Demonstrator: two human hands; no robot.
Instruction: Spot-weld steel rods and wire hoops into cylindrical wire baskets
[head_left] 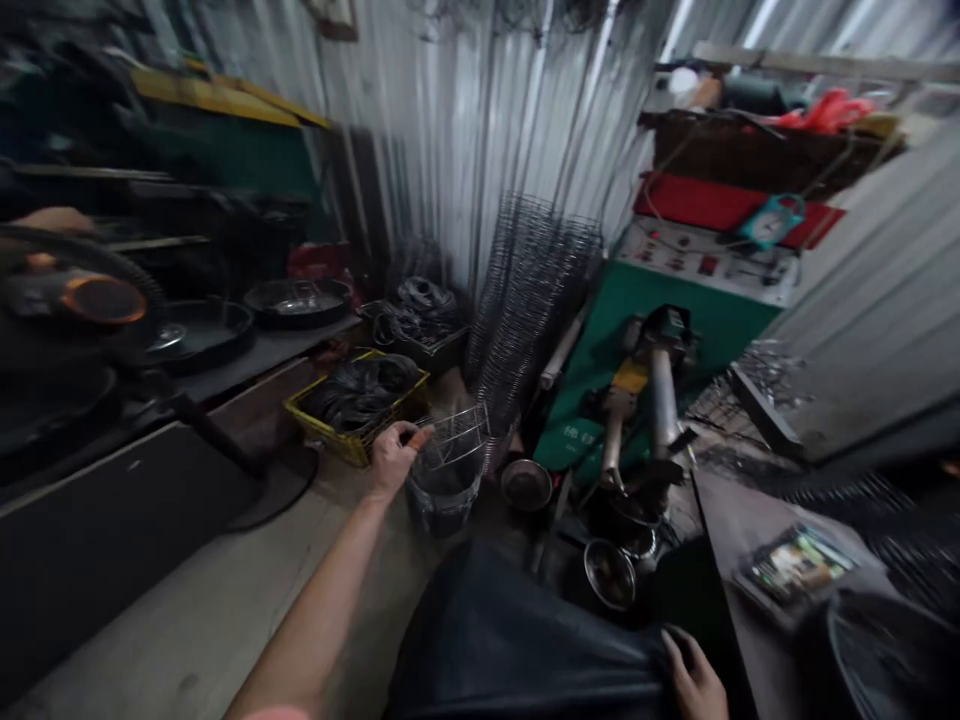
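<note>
My left hand (391,462) reaches forward, its fingers closed on the near edge of a small wire rack (459,437). The rack hangs tilted over a dark bucket (444,500) that stands on the floor. Whether the rack touches the bucket I cannot tell. At the lower right, my right hand (696,678) rests with fingers stretched out at the edge of the dark apron-like cover (517,640) over my lap. I see nothing held in it, though its lower part is cut off by the frame.
Beyond the bucket lean tall stacks of wire mesh (529,300). A yellow crate (360,405) of coiled wire sits to the left. A green machine (592,390) stands front right, near metal bowls (609,575). A phone (802,565) lies on a table; a fan (97,300) is left.
</note>
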